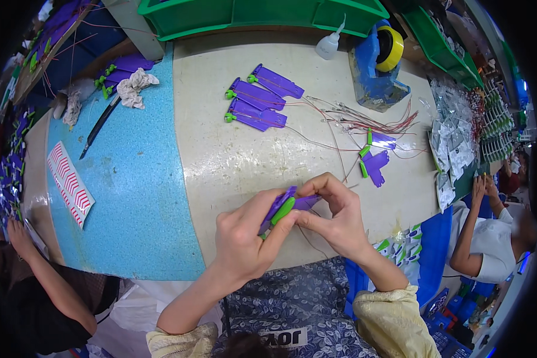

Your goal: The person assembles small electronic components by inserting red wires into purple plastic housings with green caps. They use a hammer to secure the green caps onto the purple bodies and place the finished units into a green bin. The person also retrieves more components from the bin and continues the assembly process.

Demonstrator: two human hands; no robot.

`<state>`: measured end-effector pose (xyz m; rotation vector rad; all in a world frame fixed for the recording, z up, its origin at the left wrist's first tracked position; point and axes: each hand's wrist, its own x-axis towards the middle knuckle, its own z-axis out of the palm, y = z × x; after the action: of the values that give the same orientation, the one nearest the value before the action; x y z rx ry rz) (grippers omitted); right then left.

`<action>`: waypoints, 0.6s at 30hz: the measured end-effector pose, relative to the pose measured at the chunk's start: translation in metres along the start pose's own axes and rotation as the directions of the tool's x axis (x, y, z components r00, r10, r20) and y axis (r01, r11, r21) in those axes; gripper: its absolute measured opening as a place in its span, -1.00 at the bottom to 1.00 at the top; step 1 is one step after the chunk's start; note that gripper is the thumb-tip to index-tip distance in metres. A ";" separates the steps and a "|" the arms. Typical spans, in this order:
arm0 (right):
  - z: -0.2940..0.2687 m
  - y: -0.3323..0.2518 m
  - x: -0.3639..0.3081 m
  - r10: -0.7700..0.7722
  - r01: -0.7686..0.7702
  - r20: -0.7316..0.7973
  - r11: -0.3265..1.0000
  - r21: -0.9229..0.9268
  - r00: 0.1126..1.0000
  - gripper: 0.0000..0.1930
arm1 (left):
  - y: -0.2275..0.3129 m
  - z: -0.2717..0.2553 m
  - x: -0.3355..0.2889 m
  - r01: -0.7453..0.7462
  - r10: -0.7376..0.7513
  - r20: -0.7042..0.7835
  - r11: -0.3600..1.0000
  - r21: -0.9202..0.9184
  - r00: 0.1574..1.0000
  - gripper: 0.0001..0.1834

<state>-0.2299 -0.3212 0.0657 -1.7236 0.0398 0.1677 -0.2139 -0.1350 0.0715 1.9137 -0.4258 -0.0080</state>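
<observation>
A purple plastic part [306, 203] with a bright green piece [283, 211] on it is held up over the near edge of the table. My left hand [241, 234] is closed around one end of it. The fingertips of my right hand [338, 216] pinch its other end, and a thin wire hangs below them. What lies under the fingertips is hidden. Beyond my hands, several purple panels [258, 95] with green ends and thin red wires lie in a staggered row. To their right are smaller purple and green pieces [376, 164] beside a bundle of loose wires [376, 119].
A blue tape dispenser [367, 74] and a small dropper bottle [328, 45] stand at the back, near green bins [268, 15]. A striped sticker sheet [69, 182] and a dark pen-like tool [99, 126] lie on the blue mat [137, 197]. Silver packets [450, 131] pile up at right. Co-workers sit on both sides.
</observation>
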 end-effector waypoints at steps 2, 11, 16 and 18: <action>-0.014 -0.008 0.000 0.134 -0.133 0.047 0.991 -0.032 0.990 -0.77 | 0.000 -0.007 0.000 0.075 -0.075 0.063 0.997 -0.008 0.995 -0.67; -0.026 -0.044 -0.008 -0.170 0.191 0.087 0.870 -0.455 0.982 -0.69 | 0.009 -0.009 0.028 -0.013 0.021 0.398 1.000 -0.023 0.917 -0.75; -0.056 -0.060 -0.010 -0.182 0.198 0.077 0.876 -0.440 0.980 -0.82 | 0.006 -0.024 0.028 0.662 -0.413 0.578 0.676 -0.323 0.704 -0.77; -0.045 -0.060 -0.016 -0.184 0.221 0.135 0.910 -0.352 0.974 -0.91 | 0.004 -0.026 0.030 0.756 -0.455 0.620 0.517 -0.400 0.639 -0.76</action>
<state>-0.2346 -0.3574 0.1335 -2.0753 -0.2591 0.1099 -0.1815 -0.1218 0.0914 1.2491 0.0349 -0.9953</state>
